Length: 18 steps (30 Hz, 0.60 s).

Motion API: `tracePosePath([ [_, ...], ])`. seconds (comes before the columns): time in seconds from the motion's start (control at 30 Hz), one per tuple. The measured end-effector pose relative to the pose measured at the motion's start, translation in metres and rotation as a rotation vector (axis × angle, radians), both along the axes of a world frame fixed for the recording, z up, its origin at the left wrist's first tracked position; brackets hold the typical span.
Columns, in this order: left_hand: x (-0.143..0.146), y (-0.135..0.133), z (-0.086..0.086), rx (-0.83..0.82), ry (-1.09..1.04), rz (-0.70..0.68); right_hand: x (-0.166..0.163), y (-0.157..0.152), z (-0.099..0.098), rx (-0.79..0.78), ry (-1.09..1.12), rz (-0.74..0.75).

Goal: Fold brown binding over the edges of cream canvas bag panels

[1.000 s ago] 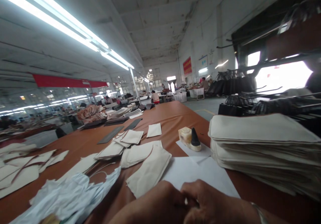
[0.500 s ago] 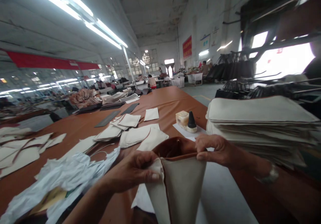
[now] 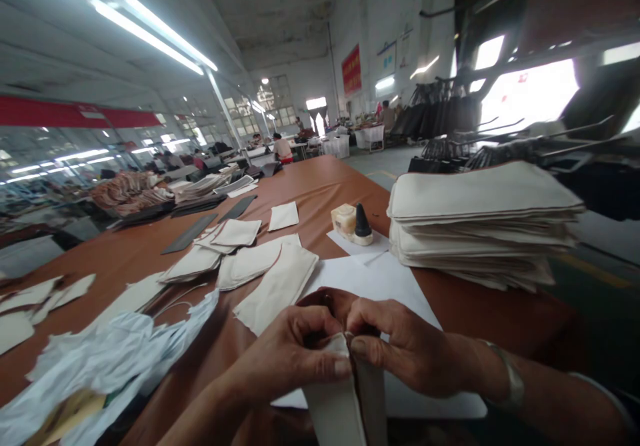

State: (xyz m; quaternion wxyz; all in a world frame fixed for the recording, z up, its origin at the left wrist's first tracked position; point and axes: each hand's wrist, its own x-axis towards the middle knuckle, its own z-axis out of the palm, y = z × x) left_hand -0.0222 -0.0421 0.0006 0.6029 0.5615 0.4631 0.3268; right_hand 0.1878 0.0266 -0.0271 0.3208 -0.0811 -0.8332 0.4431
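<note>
A cream fabric piece with brown edging and a brown inner side [image 3: 333, 399] stands upright between my hands, its lower end cut off by the frame. My left hand [image 3: 300, 346] pinches its top edge left of the brown seam. Close beside it, my right hand [image 3: 400, 343] grips the same edge just right of the seam, thumb in front and fingers behind. The two hands nearly touch. Under the piece lies a white sheet [image 3: 425, 389] on the brown-covered table [image 3: 325, 183].
A tall stack of cream panels [image 3: 485, 196] stands at the right. Ahead are a yellowish block [image 3: 344, 218] and a black cone [image 3: 363, 221]. Cream pieces [image 3: 277, 279] lie left of centre, and crumpled white cloth [image 3: 110, 359] at the front left. A person [image 3: 283, 149] sits far back.
My right hand has moved left along the top edge, from the far corner to the seam beside my left hand. The opening has narrowed. The view has turned slightly right.
</note>
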Motion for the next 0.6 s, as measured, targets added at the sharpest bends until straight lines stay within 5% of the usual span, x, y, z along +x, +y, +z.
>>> tracePosePath([
  [0.6, 0.017, -0.003, -0.004, -0.057, 0.085, 0.12, 0.007, 0.001, -0.008, -0.352, -0.074, 0.045],
])
